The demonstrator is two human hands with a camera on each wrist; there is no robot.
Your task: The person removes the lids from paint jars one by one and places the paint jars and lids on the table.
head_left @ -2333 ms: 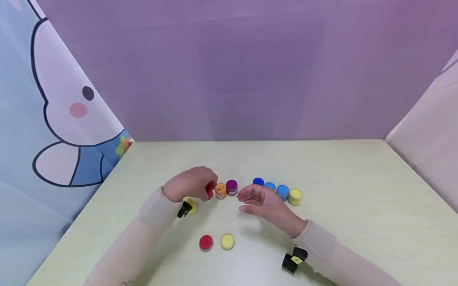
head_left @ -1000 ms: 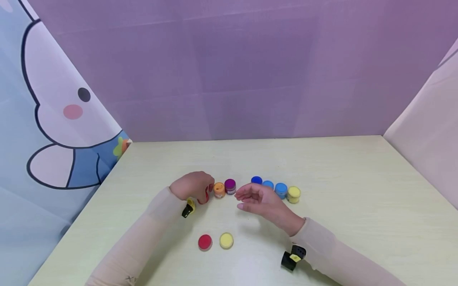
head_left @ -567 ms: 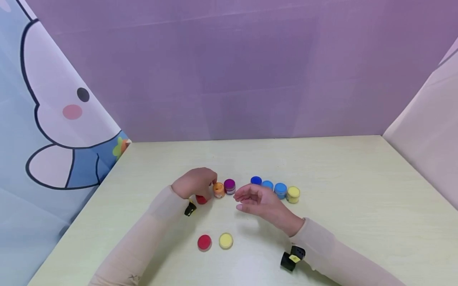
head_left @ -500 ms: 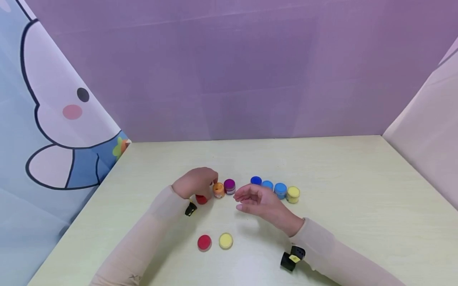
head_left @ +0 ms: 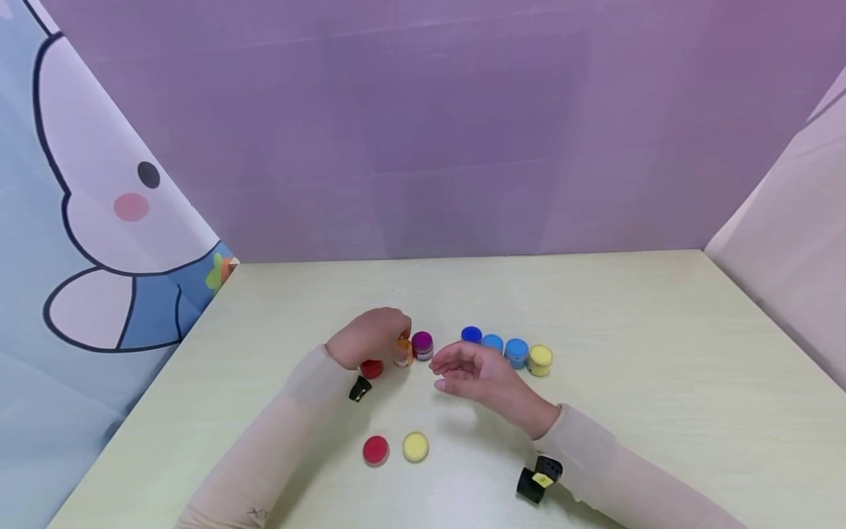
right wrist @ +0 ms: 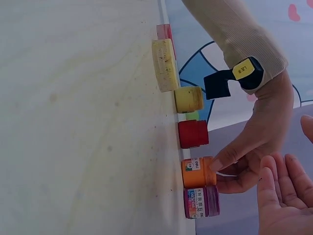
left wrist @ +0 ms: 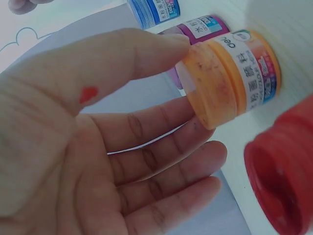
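Fingers and thumb of the left hand point(head_left: 367, 343) curl round the orange jar point(left wrist: 234, 74), pinching its lid end where it stands on the table point(head_left: 634, 382). An open red jar point(head_left: 371, 369) sits just beside it on the left (a red smear marks the thumb). A purple jar point(head_left: 422, 344) touches the orange one on the right. Next, the right hand point(head_left: 471, 371) hovers with relaxed, empty fingers. Blue jars point(head_left: 494, 344) and a yellow jar point(head_left: 540, 359) follow. Red lid point(head_left: 375, 450) and yellow lid point(head_left: 416, 446) lie nearer the person.

Head view looks down from above; both wrist views, seemingly rolled sideways, closely share the orange jar point(left wrist: 230, 78)
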